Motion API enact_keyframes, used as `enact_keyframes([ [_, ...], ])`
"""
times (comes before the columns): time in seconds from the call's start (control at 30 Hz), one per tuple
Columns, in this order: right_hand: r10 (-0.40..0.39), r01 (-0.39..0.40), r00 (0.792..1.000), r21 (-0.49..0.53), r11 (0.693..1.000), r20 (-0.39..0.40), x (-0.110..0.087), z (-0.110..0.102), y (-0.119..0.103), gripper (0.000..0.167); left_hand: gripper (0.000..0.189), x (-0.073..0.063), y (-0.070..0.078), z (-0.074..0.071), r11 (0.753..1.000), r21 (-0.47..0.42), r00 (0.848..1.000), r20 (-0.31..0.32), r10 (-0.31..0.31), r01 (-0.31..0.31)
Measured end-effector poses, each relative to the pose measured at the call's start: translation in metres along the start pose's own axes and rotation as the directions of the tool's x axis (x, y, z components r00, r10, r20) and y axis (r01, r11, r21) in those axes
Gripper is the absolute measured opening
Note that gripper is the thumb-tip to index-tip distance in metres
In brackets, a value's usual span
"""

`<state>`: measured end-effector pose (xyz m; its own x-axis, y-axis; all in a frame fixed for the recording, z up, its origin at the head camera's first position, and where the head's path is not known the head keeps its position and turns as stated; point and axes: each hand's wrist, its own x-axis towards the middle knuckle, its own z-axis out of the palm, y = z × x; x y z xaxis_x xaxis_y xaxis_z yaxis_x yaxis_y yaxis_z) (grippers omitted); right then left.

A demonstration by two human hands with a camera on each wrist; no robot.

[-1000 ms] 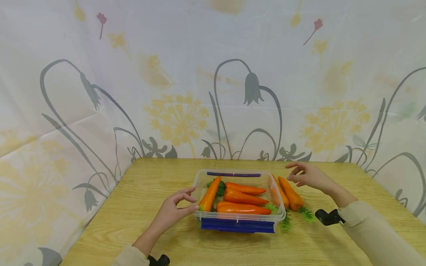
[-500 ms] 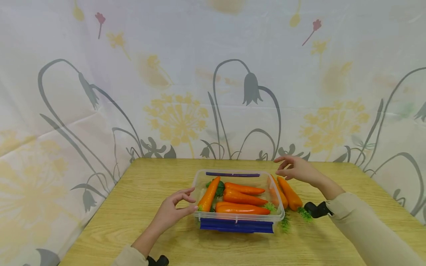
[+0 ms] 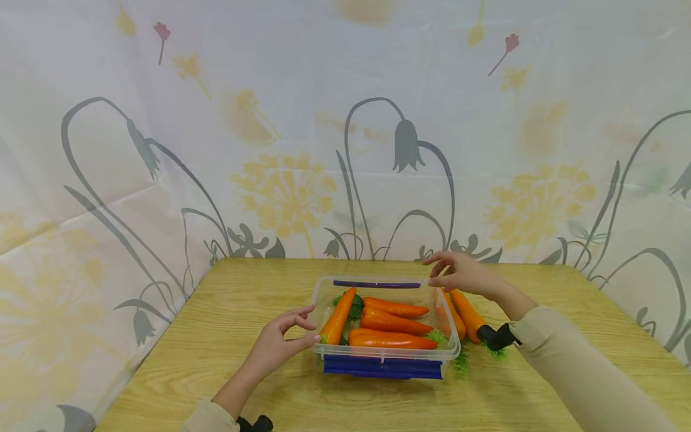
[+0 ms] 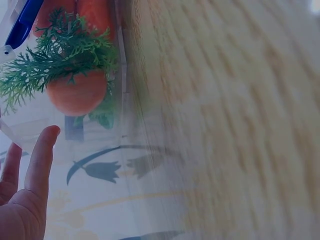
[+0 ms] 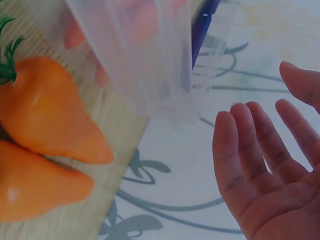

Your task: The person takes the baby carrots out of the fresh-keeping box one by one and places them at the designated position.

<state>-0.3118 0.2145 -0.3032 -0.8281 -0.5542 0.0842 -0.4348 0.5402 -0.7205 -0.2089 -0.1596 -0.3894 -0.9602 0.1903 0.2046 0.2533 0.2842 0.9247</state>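
Note:
A clear plastic box (image 3: 452, 353) with blue latches (image 3: 382, 367) stands on the table, no lid on it. Several orange carrots lie inside: one slants along the left side (image 3: 339, 318), others lie crosswise, such as the front carrot (image 3: 391, 339). My left hand (image 3: 275, 343) is at the box's near left corner, thumb tip by the rim; whether it touches is unclear. My right hand (image 3: 468, 277) hovers over the far right corner, fingers loosely bent, holding nothing. In the right wrist view its palm (image 5: 275, 185) shows bare, apart from the box wall (image 5: 135, 55).
Two more carrots lie on the table right of the box, the outer carrot (image 3: 467, 312) partly behind the black wrist camera (image 3: 496, 337). The wooden table (image 3: 259, 282) ends at a flower-printed cloth (image 3: 302, 120) behind and at the sides.
My right hand has moved left, from above the loose carrots to the box's far right corner. The left hand, box and carrots have stayed in place.

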Motion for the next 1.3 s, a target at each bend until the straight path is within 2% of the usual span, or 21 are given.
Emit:
enact_keyframes([
  [0.37,-0.075,0.074,0.992,0.008,0.997,0.101,0.018,0.015,-0.013,0.043,0.016,0.0,0.002,0.001,1.0,0.003,1.0,0.004,0.007,-0.007],
  [0.63,-0.12,0.132,0.976,-0.053,0.99,0.183,0.034,0.031,-0.023,0.043,0.014,-0.001,0.003,0.001,1.0,0.006,0.999,0.008,0.031,-0.031],
  [0.77,-0.162,0.183,0.963,-0.082,0.98,0.214,0.041,0.039,-0.03,0.042,0.014,-0.001,0.003,0.0,1.0,0.007,1.0,0.005,0.029,-0.029],
  [1.03,-0.191,0.222,0.945,-0.094,0.97,0.265,0.053,0.056,-0.041,0.036,0.016,-0.001,0.002,0.001,1.0,0.016,1.0,0.0,0.023,-0.023],
  [1.3,-0.248,0.282,0.906,-0.054,0.958,0.345,0.066,0.074,-0.049,0.033,0.017,0.0,0.001,0.0,1.0,0.02,1.0,-0.007,0.018,-0.018],
])
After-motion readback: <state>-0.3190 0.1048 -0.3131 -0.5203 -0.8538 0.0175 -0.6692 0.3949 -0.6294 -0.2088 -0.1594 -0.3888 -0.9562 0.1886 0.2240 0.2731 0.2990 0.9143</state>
